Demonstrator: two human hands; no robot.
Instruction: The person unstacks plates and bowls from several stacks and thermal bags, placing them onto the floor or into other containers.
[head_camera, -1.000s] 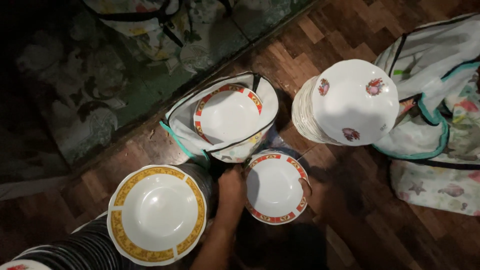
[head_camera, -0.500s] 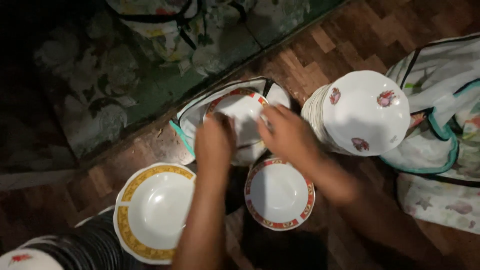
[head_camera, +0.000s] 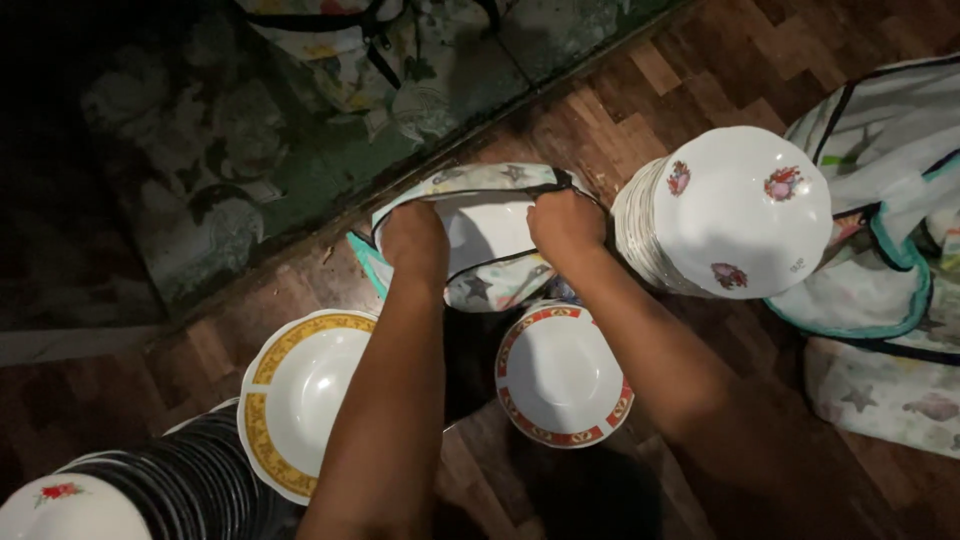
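Gripping the patterned fabric plate bag | your left hand and right hand are both closing fists on its rim | bag is sitting on the wood floor by the wall edge, between flowered plate stack and red-rimmed bowl.

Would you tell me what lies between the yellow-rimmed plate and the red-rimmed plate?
In the head view, the left forearm crosses between the yellow-rimmed plate and the red-rimmed plate, over dark floor.
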